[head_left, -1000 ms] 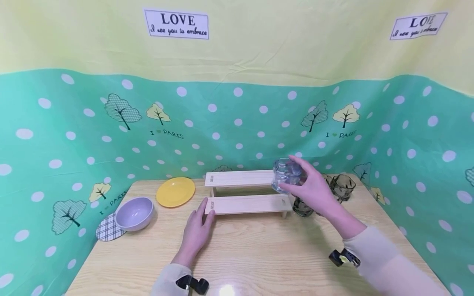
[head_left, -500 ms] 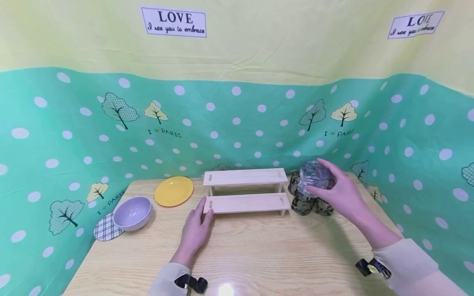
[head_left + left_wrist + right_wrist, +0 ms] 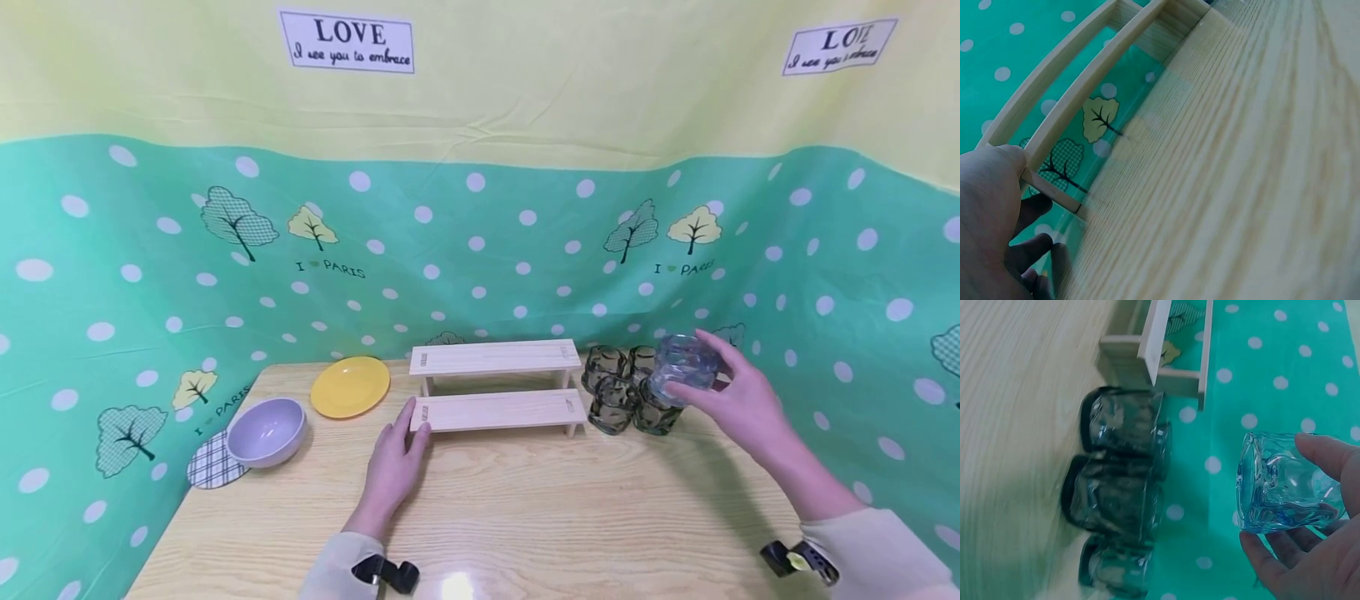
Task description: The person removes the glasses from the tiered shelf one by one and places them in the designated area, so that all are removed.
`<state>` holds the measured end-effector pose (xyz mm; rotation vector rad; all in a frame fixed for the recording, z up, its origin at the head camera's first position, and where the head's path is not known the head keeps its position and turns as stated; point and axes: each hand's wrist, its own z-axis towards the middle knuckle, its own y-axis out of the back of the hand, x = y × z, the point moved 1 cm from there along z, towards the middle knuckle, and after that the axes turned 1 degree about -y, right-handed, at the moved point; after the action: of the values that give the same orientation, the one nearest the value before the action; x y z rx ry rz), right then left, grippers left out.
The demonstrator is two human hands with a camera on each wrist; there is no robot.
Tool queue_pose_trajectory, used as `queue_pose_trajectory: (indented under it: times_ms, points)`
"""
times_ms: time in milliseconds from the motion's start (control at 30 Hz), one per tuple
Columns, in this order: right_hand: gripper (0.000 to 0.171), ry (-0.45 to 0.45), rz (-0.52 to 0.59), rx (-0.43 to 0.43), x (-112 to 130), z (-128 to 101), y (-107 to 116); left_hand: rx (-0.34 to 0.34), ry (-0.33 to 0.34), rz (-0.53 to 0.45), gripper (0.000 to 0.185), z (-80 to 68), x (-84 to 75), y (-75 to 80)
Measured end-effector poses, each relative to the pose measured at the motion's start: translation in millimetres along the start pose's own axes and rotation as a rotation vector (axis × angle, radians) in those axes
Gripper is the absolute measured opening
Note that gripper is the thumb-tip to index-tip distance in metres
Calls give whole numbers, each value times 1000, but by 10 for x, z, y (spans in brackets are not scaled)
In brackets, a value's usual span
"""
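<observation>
My right hand (image 3: pixel 738 400) holds a clear bluish glass cup (image 3: pixel 681 369) in the air, above a cluster of dark smoky glass cups (image 3: pixel 617 402) standing on the table right of the rack. In the right wrist view the clear cup (image 3: pixel 1285 482) sits between thumb and fingers, with the dark cups (image 3: pixel 1119 462) below it. My left hand (image 3: pixel 396 462) rests on the table with its fingers touching the left end of the two-tier wooden rack (image 3: pixel 497 385); in the left wrist view the fingers (image 3: pixel 997 194) lie against the rack's frame (image 3: pixel 1079 94).
A yellow plate (image 3: pixel 350 387) lies left of the rack. Further left a lilac bowl (image 3: pixel 266 431) sits beside a checked coaster (image 3: pixel 213 467). The wooden table (image 3: pixel 525 517) is walled by a green dotted cloth (image 3: pixel 150 275) on three sides.
My right hand has carried the clear cup rightward, from over the rack's right end to above the dark cups. The left hand stays at the rack.
</observation>
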<state>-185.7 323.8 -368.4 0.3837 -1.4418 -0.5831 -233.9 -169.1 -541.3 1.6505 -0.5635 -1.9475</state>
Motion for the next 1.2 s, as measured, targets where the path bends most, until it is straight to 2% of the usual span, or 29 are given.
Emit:
queue_pose_trajectory:
  times_ms: [200, 467, 900, 1200]
  points:
    - [113, -21, -36, -33, -183, -6, 113, 2, 1, 0, 65, -1, -8, 10]
    - [115, -59, -158, -77, -424, 8, 235, 1, 2, -4, 65, 3, -6, 13]
    - [117, -84, -164, -54, -783, 18, 319, -4, -9, -3, 64, 4, -18, 4]
    - [118, -105, -161, -19, -1059, 101, 259, -5, -17, -14, 65, 9, -6, -6]
